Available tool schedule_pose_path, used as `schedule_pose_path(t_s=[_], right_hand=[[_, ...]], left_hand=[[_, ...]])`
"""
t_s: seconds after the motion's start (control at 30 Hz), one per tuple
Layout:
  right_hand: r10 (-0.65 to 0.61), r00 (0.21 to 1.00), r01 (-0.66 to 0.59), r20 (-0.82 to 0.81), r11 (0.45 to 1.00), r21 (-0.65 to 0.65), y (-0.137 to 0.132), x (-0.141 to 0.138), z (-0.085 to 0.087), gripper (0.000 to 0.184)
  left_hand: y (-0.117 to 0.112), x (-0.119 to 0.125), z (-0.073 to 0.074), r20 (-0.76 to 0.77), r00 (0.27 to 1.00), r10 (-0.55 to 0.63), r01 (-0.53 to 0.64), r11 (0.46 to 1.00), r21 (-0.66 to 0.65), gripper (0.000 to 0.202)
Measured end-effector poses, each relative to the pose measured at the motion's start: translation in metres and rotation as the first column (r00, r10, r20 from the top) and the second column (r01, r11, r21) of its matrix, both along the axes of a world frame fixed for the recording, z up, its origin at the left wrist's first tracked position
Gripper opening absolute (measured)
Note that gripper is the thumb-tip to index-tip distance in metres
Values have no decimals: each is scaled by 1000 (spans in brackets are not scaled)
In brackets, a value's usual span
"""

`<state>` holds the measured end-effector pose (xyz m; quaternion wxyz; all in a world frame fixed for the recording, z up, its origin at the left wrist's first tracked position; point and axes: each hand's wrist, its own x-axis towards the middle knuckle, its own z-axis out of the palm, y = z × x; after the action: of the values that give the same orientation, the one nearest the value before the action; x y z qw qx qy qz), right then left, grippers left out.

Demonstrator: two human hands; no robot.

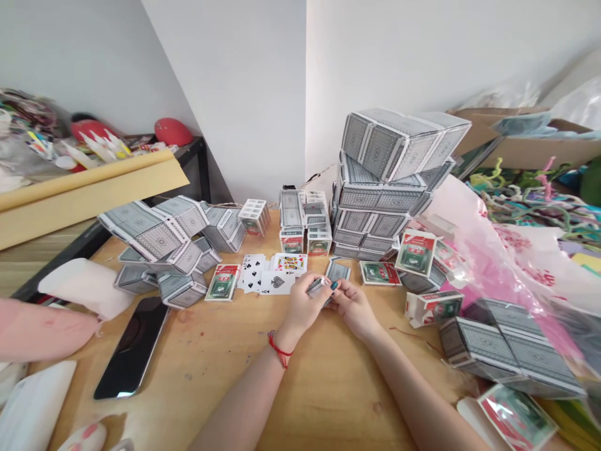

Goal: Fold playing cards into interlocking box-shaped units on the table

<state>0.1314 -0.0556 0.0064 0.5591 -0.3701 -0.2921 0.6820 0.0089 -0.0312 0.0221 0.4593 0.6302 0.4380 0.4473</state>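
Holding a deck (317, 286) over the table (235, 376), left hand (303, 308) grip pinching it, right hand (355, 308) grip pinching it too, face-up cards (272, 273) just beyond, phone (134, 347) well left

White walls (244, 94) form a corner behind the wooden table (225, 376) and black shelf (203, 164).

A thin stack of playing cards with grey-patterned backs (317, 286) is held tilted, its edge showing, pinched from both ends between the left hand (303, 307) and right hand (353, 305), just above the wooden tabletop (300, 388)
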Motion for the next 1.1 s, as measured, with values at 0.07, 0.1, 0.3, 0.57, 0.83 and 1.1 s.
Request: schedule_pose_path(t_s=[0.07,0.1,0.3,0.57,0.83,1.1], right_hand=[[-14,1000,14,17,1000,2,0,0,-1,23],[-15,999,15,34,1000,5,0,-1,-1,24],[-39,986,32,164,998,49,-1,-1,-4,23],[-148,916,90,374,982,167,-3,-4,-4,24],[-179,879,98,441,975,201,-5,-7,-2,24],[5,955,-15,297,999,33,-6,-3,5,29]], left_hand=[[-1,1,-1,-34,999,2,-1,1000,23,15],[-1,2,-1,-48,999,3,-1,999,33,14],[0,2,-5,-101,994,48,-35,992,121,13],[-1,3,-6,-192,976,104,-66,978,198,18],[-2,4,-5,-231,964,133,-91,979,181,22],[2,3,-4,-295,947,127,-71,979,192,31]])
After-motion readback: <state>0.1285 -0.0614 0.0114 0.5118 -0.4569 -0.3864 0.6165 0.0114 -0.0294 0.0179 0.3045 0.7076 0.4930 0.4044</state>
